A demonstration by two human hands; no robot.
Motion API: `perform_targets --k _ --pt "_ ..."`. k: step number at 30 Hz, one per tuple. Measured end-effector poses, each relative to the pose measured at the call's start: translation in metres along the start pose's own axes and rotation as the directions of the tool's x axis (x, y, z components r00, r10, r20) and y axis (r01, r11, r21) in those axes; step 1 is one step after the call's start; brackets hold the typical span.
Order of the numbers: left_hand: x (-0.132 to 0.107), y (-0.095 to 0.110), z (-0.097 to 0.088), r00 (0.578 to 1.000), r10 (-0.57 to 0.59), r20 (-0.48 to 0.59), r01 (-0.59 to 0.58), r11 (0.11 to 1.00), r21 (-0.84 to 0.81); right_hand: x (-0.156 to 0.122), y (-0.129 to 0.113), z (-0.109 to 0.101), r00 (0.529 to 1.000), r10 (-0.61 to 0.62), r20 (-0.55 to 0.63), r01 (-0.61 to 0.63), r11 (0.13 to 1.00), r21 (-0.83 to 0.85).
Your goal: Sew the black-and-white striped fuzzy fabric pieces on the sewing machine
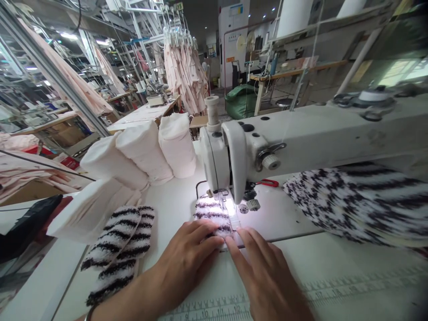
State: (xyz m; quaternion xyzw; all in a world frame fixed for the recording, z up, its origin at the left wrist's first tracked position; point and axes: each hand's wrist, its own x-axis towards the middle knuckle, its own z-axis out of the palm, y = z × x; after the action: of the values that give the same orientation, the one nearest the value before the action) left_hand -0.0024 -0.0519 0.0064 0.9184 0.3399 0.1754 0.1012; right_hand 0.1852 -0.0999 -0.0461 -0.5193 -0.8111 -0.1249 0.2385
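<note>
A small black-and-white striped fluffy fabric piece (213,209) lies under the presser foot of the sewing machine (217,156), lit by its lamp. My left hand (192,252) rests on the near left of this piece, thumb and fingers closed on its front edge. At the near right corner, my right hand (262,267) has its thumb and index finger on the same edge. The thumb tips almost meet, and the fabric beneath the fingers is hidden. Several matching striped pieces (117,240) overlap on the table to the left of my left hand.
Folded stacks of pale fabric (140,151) stand behind and left of the machine. A bundle of striped fluffy fabric (361,200) lies under the machine arm at right, near a red-handled tool (268,183). A ruler scale (220,307) runs along the table's front.
</note>
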Motion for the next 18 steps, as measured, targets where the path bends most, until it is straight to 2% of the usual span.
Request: perform_targets --k 10,13,18 --pt "0.013 -0.017 0.006 0.997 0.032 -0.065 -0.029 0.998 0.05 0.033 0.016 0.002 1.0 -0.009 0.009 0.009 0.997 0.078" --pt "0.017 -0.022 0.007 0.997 0.026 -0.068 -0.02 0.996 0.083 0.043 0.021 0.001 0.998 -0.04 0.041 0.038 0.997 0.062" --pt "0.021 -0.036 0.014 0.992 0.045 -0.122 -0.024 0.986 0.167 0.047 0.023 0.003 0.998 -0.003 0.057 0.002 1.0 0.017"
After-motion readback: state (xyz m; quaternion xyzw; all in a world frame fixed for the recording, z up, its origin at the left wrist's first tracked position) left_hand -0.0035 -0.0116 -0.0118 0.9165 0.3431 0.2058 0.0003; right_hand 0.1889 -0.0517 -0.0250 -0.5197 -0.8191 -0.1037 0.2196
